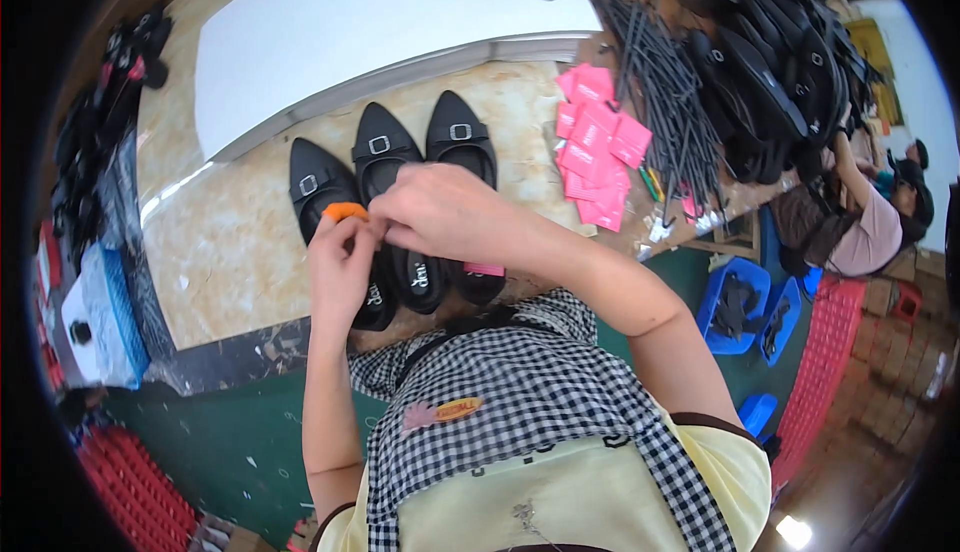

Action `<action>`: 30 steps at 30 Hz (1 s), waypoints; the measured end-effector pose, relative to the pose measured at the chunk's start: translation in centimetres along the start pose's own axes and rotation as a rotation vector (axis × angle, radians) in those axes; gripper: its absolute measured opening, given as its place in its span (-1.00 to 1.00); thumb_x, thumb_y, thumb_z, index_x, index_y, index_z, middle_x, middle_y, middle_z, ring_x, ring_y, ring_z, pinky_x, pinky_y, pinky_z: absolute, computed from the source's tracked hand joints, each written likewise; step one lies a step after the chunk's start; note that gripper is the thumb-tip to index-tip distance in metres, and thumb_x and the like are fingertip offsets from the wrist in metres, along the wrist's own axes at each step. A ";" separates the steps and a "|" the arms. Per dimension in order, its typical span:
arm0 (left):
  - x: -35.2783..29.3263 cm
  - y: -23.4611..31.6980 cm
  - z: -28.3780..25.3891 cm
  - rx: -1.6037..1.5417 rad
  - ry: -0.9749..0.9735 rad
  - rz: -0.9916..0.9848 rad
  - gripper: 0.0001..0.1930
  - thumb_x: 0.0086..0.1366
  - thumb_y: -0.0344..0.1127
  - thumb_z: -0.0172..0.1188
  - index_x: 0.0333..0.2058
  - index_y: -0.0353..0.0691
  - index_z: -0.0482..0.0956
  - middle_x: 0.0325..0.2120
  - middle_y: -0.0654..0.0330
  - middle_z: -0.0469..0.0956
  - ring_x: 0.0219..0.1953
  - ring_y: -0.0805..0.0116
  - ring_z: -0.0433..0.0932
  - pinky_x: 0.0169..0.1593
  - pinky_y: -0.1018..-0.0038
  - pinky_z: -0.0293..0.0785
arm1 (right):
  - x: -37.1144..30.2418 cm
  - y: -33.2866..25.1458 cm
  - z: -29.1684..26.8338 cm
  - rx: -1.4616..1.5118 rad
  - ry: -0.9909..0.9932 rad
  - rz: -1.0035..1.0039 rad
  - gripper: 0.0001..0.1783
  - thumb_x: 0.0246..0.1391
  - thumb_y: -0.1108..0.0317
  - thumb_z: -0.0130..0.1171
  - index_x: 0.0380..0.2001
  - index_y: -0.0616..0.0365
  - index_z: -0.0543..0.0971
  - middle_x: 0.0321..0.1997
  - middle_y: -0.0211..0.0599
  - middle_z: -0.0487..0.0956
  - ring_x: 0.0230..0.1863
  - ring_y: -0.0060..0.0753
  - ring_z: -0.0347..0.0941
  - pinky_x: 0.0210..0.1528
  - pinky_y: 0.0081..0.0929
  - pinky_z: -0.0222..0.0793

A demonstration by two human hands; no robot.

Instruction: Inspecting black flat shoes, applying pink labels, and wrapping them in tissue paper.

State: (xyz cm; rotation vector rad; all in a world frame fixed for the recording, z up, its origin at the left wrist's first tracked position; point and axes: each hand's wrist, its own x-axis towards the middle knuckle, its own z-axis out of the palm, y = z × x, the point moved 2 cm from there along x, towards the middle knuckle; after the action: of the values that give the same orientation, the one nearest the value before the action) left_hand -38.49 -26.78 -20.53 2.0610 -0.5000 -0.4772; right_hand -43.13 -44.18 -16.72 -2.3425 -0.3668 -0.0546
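Three black pointed flats with buckled bows stand side by side on the marbled tabletop (230, 242), toes away from me: a left shoe (312, 167), a middle shoe (375, 122) and a right shoe (455, 117). My left hand (338, 267) is closed above the left shoe, with an orange band or cover (345, 211) at its fingers. Fingertips pinched, my right hand (440, 210) meets it over the middle shoe and hides part of that shoe. Whatever is between the fingers is too small or hidden to make out. A pink packet (484, 269) shows in the right shoe's heel.
Behind the shoes lies a stack of white sheets (390, 17). To the right are pink packets (595, 142), many thin black strips (655, 82) and piled black shoes (760, 82). Another person (865, 232) sits at far right, beyond blue baskets (735, 302) on the floor.
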 end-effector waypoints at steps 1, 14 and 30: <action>0.1 -0.5 -0.1 -0.058 0.029 0.034 -0.86 0.23 -0.41 0.16 -0.38 -0.39 0.60 -0.39 0.08 0.49 -0.33 0.27 0.51 -0.23 0.44 0.39 | 0.5 0.2 -0.7 0.298 -0.247 0.127 -0.85 -0.03 0.28 0.27 -0.46 0.12 0.62 -0.45 -0.28 0.63 -0.36 -0.26 0.57 -0.30 -0.43 0.47; 0.2 -1.5 0.4 -0.476 -0.034 -0.229 -0.79 0.31 -0.34 0.14 -0.41 -0.35 0.64 -0.53 0.27 0.57 -0.49 0.59 0.45 -0.37 0.62 0.34 | -0.4 3.9 -1.8 0.747 -0.329 0.261 -0.69 0.05 0.60 0.05 -0.12 0.29 0.61 -0.19 -0.17 0.68 -0.19 -0.45 0.63 -0.06 -0.55 0.52; -0.1 -2.3 -0.1 -0.686 -0.026 -0.287 -0.75 0.40 -0.28 0.09 -0.39 -0.33 0.59 -0.48 0.23 0.60 -0.43 0.55 0.55 -0.29 0.61 0.47 | -1.9 1.4 2.7 0.621 -0.082 0.318 -0.70 -0.05 0.47 0.18 -0.17 0.22 0.59 -0.43 -0.24 0.62 -0.39 -0.39 0.60 -0.31 -0.49 0.47</action>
State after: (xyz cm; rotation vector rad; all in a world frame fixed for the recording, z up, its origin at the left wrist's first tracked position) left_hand -38.15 -25.52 -22.41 1.4607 -0.0289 -0.7287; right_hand -44.76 -43.73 -19.84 -1.7610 -0.0310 0.2721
